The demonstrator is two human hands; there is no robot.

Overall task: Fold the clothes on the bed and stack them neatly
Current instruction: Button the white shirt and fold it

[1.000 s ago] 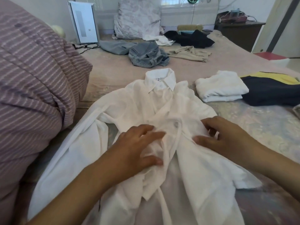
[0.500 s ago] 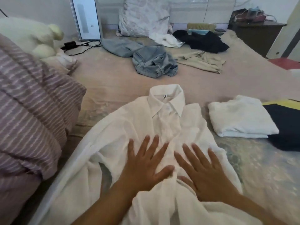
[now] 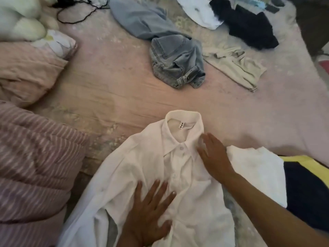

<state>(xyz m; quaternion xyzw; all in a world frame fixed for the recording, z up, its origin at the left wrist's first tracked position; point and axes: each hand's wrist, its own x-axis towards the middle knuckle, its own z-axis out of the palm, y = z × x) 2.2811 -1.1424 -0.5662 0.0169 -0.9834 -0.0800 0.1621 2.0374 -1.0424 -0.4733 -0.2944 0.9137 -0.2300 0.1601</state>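
On the bed, right in front of you, the white shirt lies front-up, buttoned, collar pointing away from you toward the far clothes. Its long axis runs near-to-far, collar end tipped slightly to your right. One sleeve trails down along your left side, toward the striped duvet.

Your left hand lies flat on the shirt front, fingers straight and spread, pressing the fabric beside the button line; it's grasping nothing. Your right hand is flat too, fingers together, resting on the shirt's shoulder just right of the collar, also holding nothing.

Just right of the shirt, touching its edge, sits a folded white garment, w/ a folded navy-and-yellow piece beside that. Farther up the bed: crumpled jeans, a grey garment, a beige top, a black garment and a small white one, all unfolded.

Vs 0.5 s ago: both hands were side by side, low on the shirt front. Now the right hand has gone up to the shoulder by the collar; the left is still pressing lower down. The view has tilted down, so the pillow at the head end is out of frame. The shirt front looks smoother, fewer bunched folds at mid-chest.
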